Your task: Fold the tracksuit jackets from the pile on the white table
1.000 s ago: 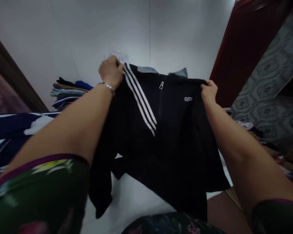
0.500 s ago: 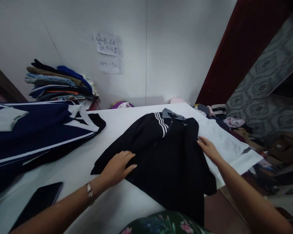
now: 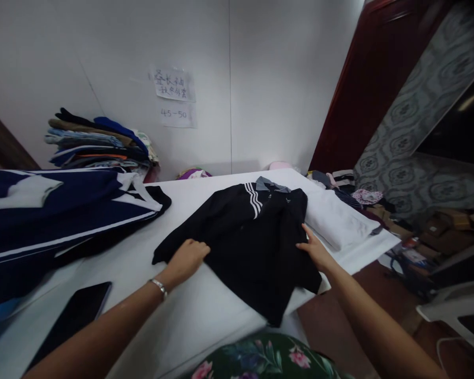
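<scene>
A black long-sleeved polo shirt (image 3: pixel 253 242) lies spread on a white-covered table (image 3: pixel 189 326), its grey collar at the far end and white stripes across one shoulder. My left hand (image 3: pixel 188 259) is at the shirt's left side edge, fingers curled together on the fabric. On the other side, my right hand (image 3: pixel 316 251) rests against the right sleeve with thumb and forefinger apart. The shirt's lower hem reaches the near table edge.
Navy garments with white trim (image 3: pixel 75 216) lie on the left, with a phone (image 3: pixel 73 321) nearer me. A stack of folded clothes (image 3: pixel 98 139) stands behind. Folded white cloth (image 3: pixel 339 218) lies right of the shirt; boxes (image 3: pixel 442 229) and a white stool (image 3: pixel 454 305) stand beyond.
My left fingers, spread before, have closed at the shirt's edge. The shirt's lower hem has drawn up and away from me. My right hand has shifted left and lower along the sleeve.
</scene>
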Motion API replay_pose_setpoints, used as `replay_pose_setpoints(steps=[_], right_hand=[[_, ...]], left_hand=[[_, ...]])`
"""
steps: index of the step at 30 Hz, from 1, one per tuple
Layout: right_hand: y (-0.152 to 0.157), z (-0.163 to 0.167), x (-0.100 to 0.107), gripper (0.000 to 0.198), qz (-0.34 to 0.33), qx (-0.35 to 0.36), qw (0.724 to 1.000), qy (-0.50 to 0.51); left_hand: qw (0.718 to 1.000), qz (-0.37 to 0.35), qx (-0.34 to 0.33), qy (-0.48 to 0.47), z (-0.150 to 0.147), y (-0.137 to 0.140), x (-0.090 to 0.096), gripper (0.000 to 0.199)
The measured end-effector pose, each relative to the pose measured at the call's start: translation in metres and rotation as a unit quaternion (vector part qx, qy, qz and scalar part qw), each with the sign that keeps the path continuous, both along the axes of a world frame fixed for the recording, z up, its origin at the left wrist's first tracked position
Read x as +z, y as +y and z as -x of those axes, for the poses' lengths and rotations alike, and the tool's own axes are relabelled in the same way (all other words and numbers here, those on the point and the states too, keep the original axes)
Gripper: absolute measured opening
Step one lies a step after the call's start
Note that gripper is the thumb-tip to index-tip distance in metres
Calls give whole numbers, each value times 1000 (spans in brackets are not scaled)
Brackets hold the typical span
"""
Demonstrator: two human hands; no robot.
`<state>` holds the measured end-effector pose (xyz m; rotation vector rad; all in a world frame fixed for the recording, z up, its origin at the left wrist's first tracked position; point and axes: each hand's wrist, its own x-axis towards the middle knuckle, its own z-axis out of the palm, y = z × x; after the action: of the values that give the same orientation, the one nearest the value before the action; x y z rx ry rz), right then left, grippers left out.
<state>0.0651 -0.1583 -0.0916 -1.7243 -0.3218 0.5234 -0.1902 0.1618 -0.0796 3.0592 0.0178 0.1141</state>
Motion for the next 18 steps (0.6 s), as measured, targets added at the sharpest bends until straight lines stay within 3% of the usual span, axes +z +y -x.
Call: replay_pose_setpoints(steps=[4,7,9,11,14,18], right_hand=[[21,35,20,103,-50,15,998,38],[42,85,22,104,-81,91,990,69],[52,117,17,99,-82,189,976,71],[57,135,12,92,-68,260,962,53],[56,127,6,85,-49,274,959,45],[51,68,1,78,-29,137,990,-28]], left_hand=[[994,-58,86,-20,8,54,44,27],[971,-115,204,-50,32,116,76,28],[954,-105,280,-14,49,150,85,32],[948,-60,314,6,64,169,84,36],[952,-29,300,-42,73,163,74,48],[961,18,250,-118,72,102,56,48]])
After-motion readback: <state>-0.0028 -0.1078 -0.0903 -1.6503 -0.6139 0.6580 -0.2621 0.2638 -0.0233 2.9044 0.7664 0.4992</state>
